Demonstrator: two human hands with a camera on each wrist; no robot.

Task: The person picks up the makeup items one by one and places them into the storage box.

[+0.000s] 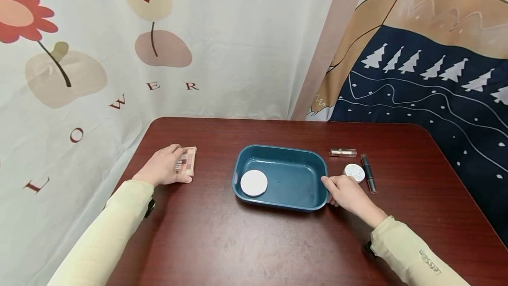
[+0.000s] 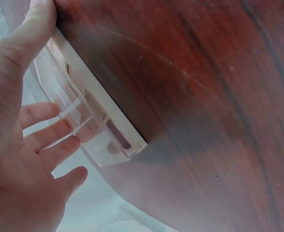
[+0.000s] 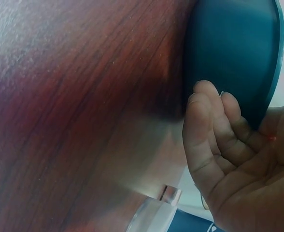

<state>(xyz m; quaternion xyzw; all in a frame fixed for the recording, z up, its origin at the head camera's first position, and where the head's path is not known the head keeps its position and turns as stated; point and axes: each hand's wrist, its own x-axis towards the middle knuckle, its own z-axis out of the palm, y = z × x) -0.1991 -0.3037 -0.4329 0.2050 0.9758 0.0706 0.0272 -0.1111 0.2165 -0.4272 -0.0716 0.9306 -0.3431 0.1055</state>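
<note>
My left hand holds a flat eyeshadow palette by its left end, on the left part of the table. In the left wrist view the thumb lies at one corner of the palette, and the other fingers bend along its clear lid. A blue rectangular basin stands at the table's middle. My right hand grips its right rim, thumb over the top. Curled fingers meet the basin's outer wall in the right wrist view. Inside the basin, at the left, lies a round white disc.
Just past the right hand lies a round white compact with a patterned lid. Beside it are a dark slim tube and a lipstick in a clear case. Printed curtains hang behind the reddish-brown table.
</note>
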